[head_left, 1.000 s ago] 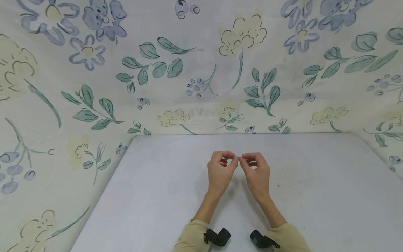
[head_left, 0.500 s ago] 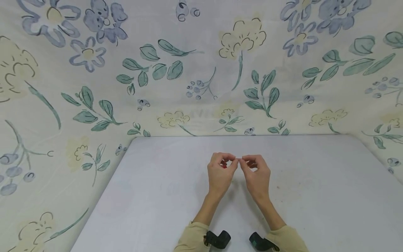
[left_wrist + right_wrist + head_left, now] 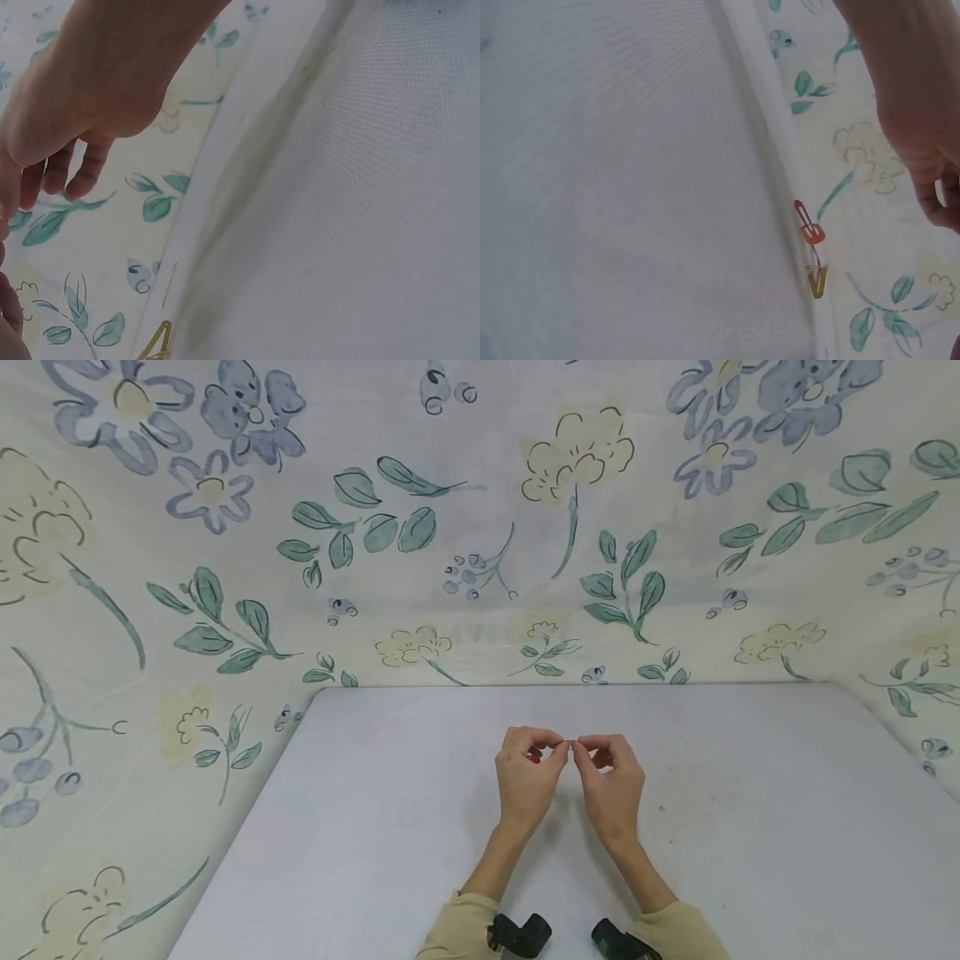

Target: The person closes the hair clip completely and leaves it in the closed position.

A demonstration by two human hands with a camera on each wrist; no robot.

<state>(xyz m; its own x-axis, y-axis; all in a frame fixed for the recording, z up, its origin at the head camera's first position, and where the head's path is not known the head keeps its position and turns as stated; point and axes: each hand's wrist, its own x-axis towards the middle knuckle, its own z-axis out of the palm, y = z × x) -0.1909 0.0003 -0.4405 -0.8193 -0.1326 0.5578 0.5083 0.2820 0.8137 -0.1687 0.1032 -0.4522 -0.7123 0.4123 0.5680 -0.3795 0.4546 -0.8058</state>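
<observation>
In the head view my left hand (image 3: 527, 781) and right hand (image 3: 611, 785) meet fingertip to fingertip above the white table. Thumb and forefinger of each hand pinch a very thin, faint reddish strand (image 3: 571, 742); its kind is too small to tell. A bit of red shows through the gap in my left hand's fingers. The right wrist view shows an orange slotted clip (image 3: 810, 223) with a yellow triangular clip (image 3: 817, 282) close by, a thin line between them. A yellow clip (image 3: 156, 341) also appears in the left wrist view. Whether the clips lie or hang, I cannot tell.
The white table (image 3: 360, 827) spreads out around both hands, with a few small dark specks right of the right hand. Floral cloth (image 3: 465, 527) stands behind it and along the sides. Black wrist cameras (image 3: 522, 935) sit on both beige sleeves (image 3: 468, 928).
Both hands keep their pinch, and the gap between their fingertips narrows slightly. The whole head view has shifted a little downward.
</observation>
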